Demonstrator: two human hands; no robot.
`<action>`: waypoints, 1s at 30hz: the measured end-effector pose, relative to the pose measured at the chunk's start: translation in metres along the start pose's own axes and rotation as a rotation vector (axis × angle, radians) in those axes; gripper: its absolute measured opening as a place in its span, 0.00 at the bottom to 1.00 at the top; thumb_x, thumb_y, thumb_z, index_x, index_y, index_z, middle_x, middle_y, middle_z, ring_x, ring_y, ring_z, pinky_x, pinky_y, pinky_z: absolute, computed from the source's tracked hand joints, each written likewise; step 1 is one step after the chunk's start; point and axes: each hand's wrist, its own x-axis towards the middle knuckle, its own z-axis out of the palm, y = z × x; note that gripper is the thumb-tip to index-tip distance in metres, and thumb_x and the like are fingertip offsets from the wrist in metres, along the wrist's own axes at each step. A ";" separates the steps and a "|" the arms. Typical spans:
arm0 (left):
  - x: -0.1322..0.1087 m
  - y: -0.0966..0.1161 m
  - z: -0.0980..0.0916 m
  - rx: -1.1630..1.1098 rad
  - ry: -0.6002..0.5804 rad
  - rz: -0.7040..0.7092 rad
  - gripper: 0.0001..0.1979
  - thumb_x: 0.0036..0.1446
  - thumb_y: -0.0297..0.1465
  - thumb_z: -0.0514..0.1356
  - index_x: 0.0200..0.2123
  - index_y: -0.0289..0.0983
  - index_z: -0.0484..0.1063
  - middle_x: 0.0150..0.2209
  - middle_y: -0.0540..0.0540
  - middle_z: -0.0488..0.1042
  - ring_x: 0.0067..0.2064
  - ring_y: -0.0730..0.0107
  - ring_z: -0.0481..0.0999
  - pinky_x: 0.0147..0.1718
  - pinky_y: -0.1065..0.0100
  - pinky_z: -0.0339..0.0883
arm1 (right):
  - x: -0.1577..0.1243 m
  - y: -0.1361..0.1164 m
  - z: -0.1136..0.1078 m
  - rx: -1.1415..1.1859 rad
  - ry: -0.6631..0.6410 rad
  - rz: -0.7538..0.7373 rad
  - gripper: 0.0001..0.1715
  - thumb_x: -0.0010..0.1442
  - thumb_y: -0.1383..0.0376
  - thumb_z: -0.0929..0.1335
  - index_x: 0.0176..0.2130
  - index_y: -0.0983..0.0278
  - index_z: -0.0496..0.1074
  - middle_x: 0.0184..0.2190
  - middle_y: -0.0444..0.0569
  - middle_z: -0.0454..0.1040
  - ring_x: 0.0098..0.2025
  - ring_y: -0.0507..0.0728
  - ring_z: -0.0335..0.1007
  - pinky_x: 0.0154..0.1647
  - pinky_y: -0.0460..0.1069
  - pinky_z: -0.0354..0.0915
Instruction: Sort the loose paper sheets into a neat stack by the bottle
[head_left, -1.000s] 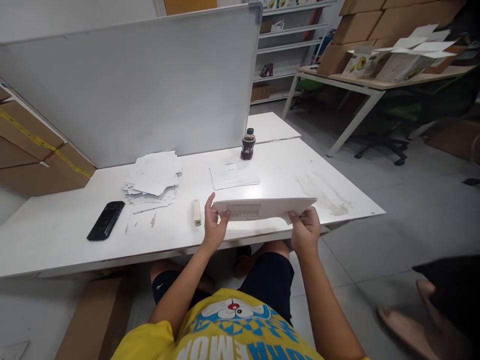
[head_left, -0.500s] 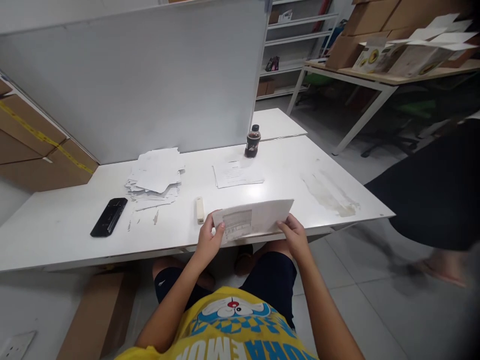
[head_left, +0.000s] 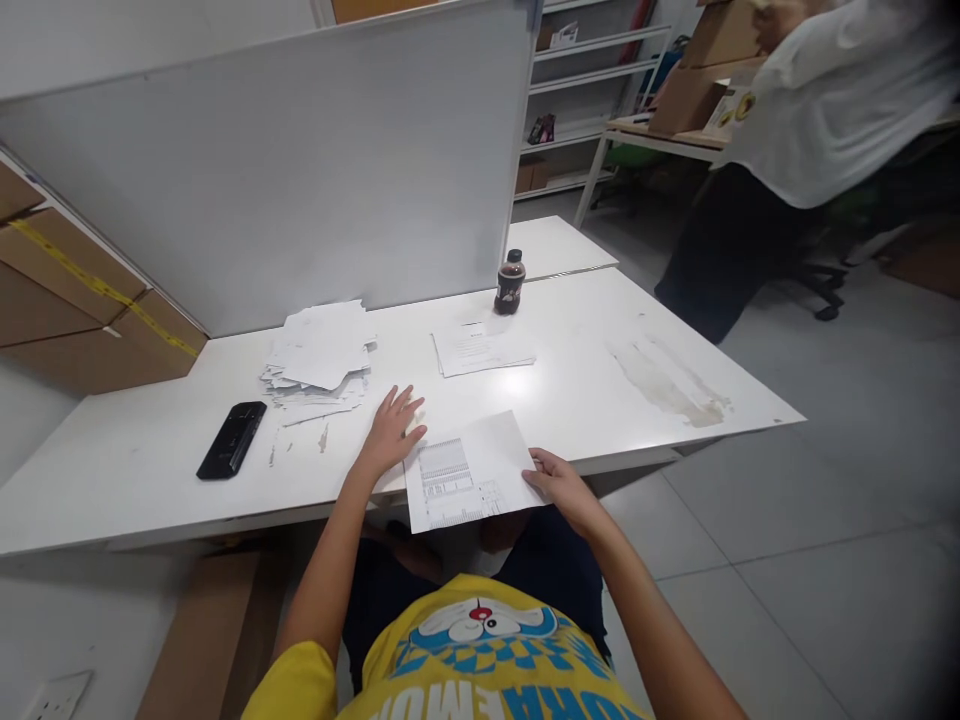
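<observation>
A white sheet of paper [head_left: 499, 445] printed with a table and a small diagram is tilted at the table's front edge. My right hand [head_left: 559, 485] pinches its right side. My left hand [head_left: 394, 430] is off the paper's grip, fingers spread, above the spot where a small cream-coloured bar lay; the hand hides nearly all of that bar, and whether it touches it I cannot tell. Left of it lies a messy stack of torn-edged papers [head_left: 319, 345]. Beyond the sheet rests a thinner pile of printed papers [head_left: 484, 350].
A bottle of dark drink [head_left: 510, 283] stands near the grey partition [head_left: 300, 170]. On the left lie a black flat device [head_left: 231, 440] and taped cardboard boxes [head_left: 90, 310]. A brownish smear [head_left: 667, 380] marks the right of the white table [head_left: 585, 340]. Another person [head_left: 825, 110] is at the back right.
My left hand has let go of the paper and moved up and left over the cream bar. The paper now tilts flatter, held by the right hand alone. The other person has moved towards the back table.
</observation>
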 end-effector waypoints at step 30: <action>0.001 0.010 0.036 0.074 0.123 -0.026 0.22 0.69 0.32 0.42 0.62 0.36 0.59 0.71 0.39 0.50 0.73 0.54 0.36 0.68 0.40 0.37 | 0.023 -0.007 0.010 -0.052 0.097 -0.079 0.16 0.47 0.58 0.68 0.38 0.60 0.75 0.34 0.48 0.79 0.39 0.62 0.73 0.39 0.52 0.67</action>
